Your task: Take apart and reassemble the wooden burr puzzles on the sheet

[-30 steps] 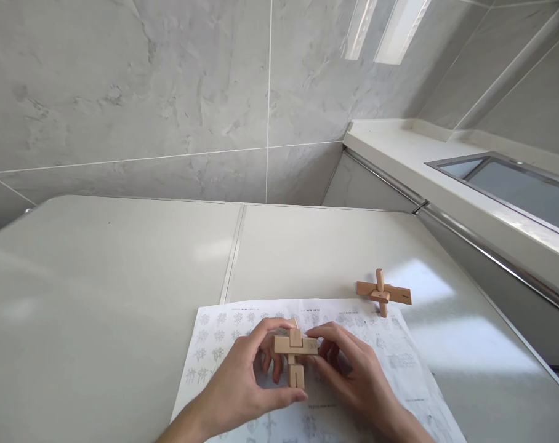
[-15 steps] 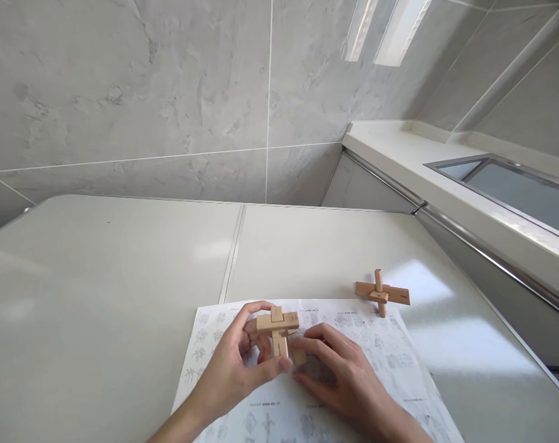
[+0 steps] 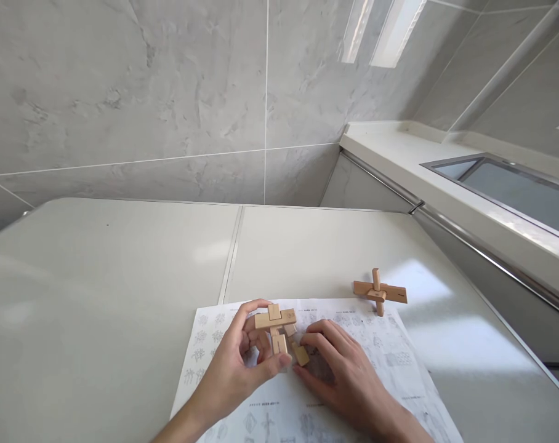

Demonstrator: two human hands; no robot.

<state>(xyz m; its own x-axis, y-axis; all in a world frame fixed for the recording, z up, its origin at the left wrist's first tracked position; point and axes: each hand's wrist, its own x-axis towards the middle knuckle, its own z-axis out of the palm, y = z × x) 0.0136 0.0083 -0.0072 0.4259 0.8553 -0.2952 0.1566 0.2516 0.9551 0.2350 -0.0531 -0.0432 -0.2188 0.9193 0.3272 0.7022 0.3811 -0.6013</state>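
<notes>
My left hand is closed round a pale wooden burr puzzle, its interlocked bars crossing each other just above the paper. The thumb presses the lower bar while the other fingers curl behind. My right hand has its thumb and curled fingers at a small wooden puzzle piece, which tilts below and right of the burr puzzle. Whether this piece still touches the assembly I cannot tell. Under both hands lies a printed sheet with rows of small diagrams.
A second wooden cross-shaped puzzle rests at the sheet's far right corner. The white table has a seam across it. Beyond its right edge runs a white counter with an inset sink. A grey tiled wall stands behind.
The small piece has turned and come slightly away to the lower right of the burr puzzle. My right index finger has drawn back a little, showing more of the piece.
</notes>
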